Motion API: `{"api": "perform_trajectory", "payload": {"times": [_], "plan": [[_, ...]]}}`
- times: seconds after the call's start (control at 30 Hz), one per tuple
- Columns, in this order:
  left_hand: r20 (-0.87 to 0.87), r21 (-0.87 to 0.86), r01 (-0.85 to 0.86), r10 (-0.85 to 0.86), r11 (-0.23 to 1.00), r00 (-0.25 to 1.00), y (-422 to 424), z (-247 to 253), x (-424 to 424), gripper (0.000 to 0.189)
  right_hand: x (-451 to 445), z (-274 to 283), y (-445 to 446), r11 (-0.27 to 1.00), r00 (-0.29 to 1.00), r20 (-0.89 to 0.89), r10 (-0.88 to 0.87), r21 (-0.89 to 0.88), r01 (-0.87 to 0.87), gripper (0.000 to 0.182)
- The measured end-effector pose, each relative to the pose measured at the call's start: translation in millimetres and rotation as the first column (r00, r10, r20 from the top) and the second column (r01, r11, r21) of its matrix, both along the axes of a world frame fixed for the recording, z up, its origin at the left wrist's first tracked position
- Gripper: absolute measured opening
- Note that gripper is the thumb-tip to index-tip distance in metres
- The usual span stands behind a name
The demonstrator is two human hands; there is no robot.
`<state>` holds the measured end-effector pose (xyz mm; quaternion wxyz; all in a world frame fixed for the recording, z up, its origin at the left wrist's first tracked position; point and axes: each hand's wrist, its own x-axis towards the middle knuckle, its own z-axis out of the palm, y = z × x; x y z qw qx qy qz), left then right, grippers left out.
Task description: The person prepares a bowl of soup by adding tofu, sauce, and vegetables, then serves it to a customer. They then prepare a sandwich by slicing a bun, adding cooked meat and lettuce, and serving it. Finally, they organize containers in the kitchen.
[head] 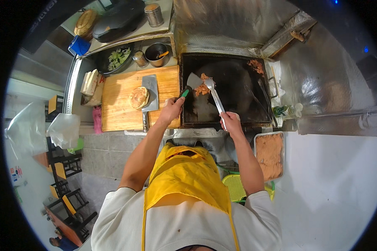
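My left hand [172, 109] grips the green handle of a metal scraper [195, 80], its blade against browned chopped meat [202, 90] on the black griddle [235, 109]. Metal tongs [217, 96] are in my right hand [232, 123], their tips on the same meat from the other side. More meat [256, 66] lies at the griddle's back right corner. Left of the griddle, a round flatbread [139, 97] rests partly on the blade of a cleaver [151, 91] on the wooden cutting board [119, 116].
Behind the board stand a bowl of chopped greens [118, 59], a shaker [140, 59] and a metal pot [156, 55]. Long dark tongs [266, 97] lie along the griddle's right edge. A tray of orange-brown food [269, 155] is at right. A person [62, 242] is far at lower left.
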<state>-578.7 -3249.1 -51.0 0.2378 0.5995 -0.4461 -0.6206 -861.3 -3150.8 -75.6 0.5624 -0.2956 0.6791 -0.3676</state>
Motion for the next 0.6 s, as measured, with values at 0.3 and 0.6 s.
{"api": "perform_trajectory", "payload": {"times": [0.3, 0.6], "plan": [[0.153, 0.012, 0.046, -0.047, 0.999, 0.987, -2, 14, -4, 0.056, -22, -1, 58, 0.986, 0.948, 0.307, -0.082, 0.166, 0.032, 0.031], [0.22, -0.317, 0.044, 0.028, 0.947, 0.975, 23, 0, 21, 0.039, 10, -30, -26, 1.0, 0.997, 0.071, 0.02, 0.007, -0.02, 0.028]]}}
